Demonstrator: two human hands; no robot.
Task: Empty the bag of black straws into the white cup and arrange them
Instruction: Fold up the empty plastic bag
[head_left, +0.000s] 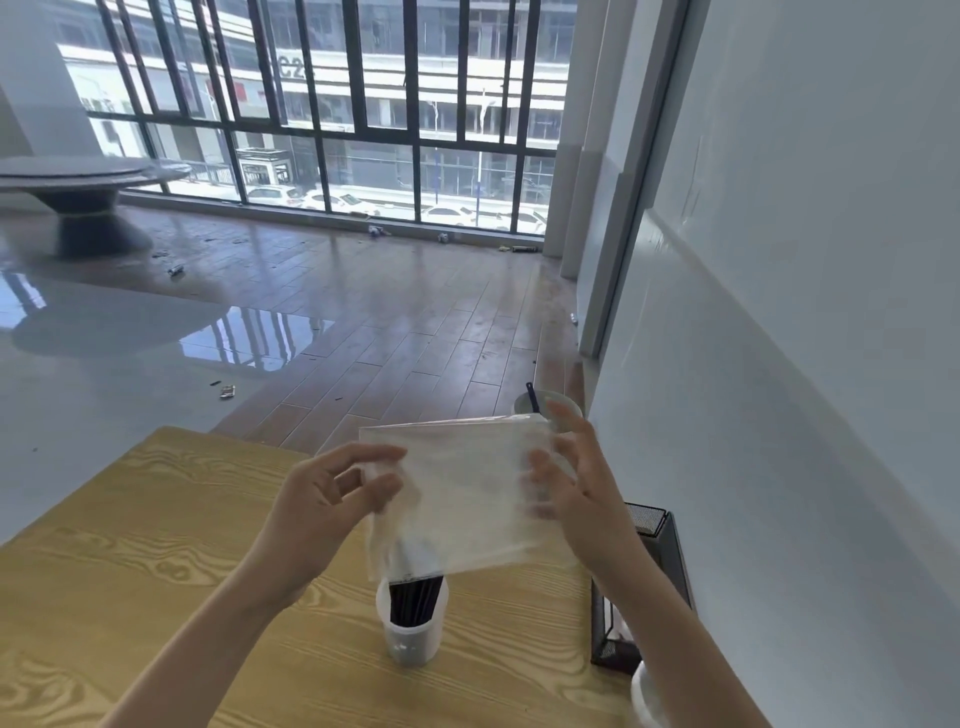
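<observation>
The emptying looks nearly done; the black straws (414, 600) stand bunched in the white cup (411, 631) on the table (156, 545), while the clear bag (462, 499) hangs above it, mouth down, seemingly almost empty. The left hand (332, 493) pinches the bag's left edge; the right hand (569, 478) grips its right side; arranging the straws is left, I judge. A black mesh holder (652, 587) stands near at right; a second cup (548, 408) with one straw sits behind; neither blocks the cup.

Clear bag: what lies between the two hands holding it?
In the head view, only the clear bag spans between left hand and right hand.
</observation>
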